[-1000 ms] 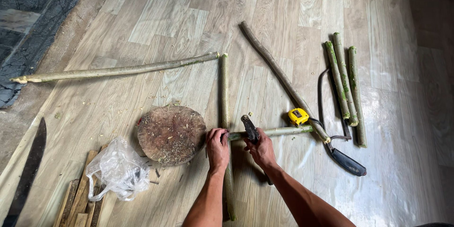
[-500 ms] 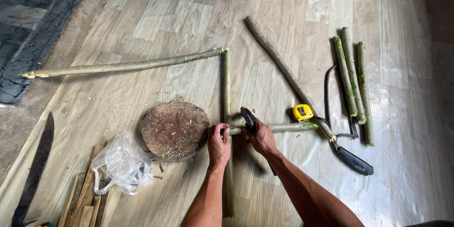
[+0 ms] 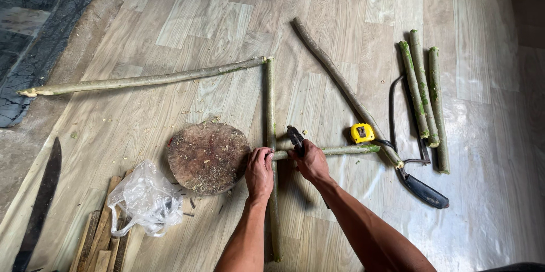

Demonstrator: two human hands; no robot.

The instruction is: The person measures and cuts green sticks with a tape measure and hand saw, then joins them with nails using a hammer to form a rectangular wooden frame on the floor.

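Hands at the joint of two peeled green poles.
Left hand (image 3: 259,171) pinches the upright pole (image 3: 270,113); right hand (image 3: 310,161) grips pliers (image 3: 296,138) over the short crosspiece (image 3: 335,150), at 3 o'clock of the round wooden block (image 3: 207,157).

We see two bare forearms, no sleeves, gloves, watch or rings; the left hand (image 3: 259,172) and right hand (image 3: 311,162) are uncovered.
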